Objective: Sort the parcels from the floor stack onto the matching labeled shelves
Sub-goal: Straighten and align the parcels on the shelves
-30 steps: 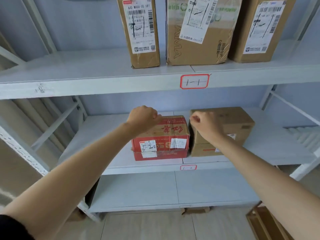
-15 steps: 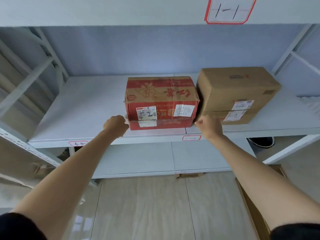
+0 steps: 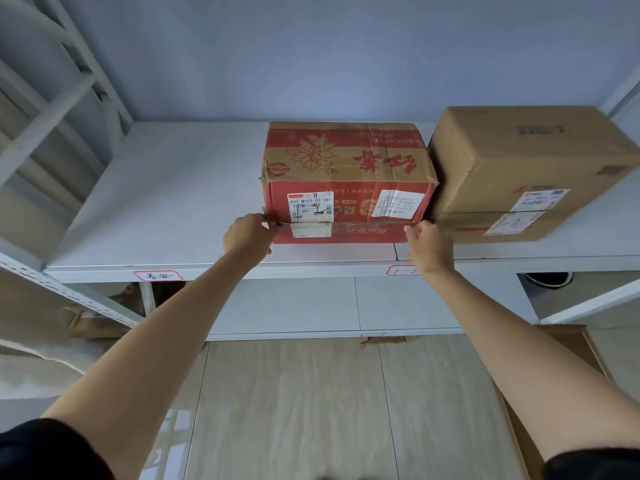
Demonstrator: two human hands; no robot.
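A red box with gold flowers and big letters on top sat on the white shelf, close to the front edge. It had a white sticker with a bar code on its front side and another white sticker beside that one. A plain brown box sat right next to it on the right, and the two boxes touched at the side. The brown box had a sticker too, with "1-2" written on it by hand. The left hand was at the red box's front left corner, low down, with its fingers curled up against the edge. The right hand was at the front right corner, low down, with its fingers bent against the box as well. From here you could not tell if the hands were really gripping the box or only touching it. Both arms reached out straight from the bottom of the picture, and black sleeves showed near the shoulders. A small red-edged tag on the shelf's front edge sat partly behind the right wrist. Another red-edged tag was farther left on the same edge. Under the shelf was one more white shelf, and below that a pale wood floor. A flat brown carton lay on the floor at the right.
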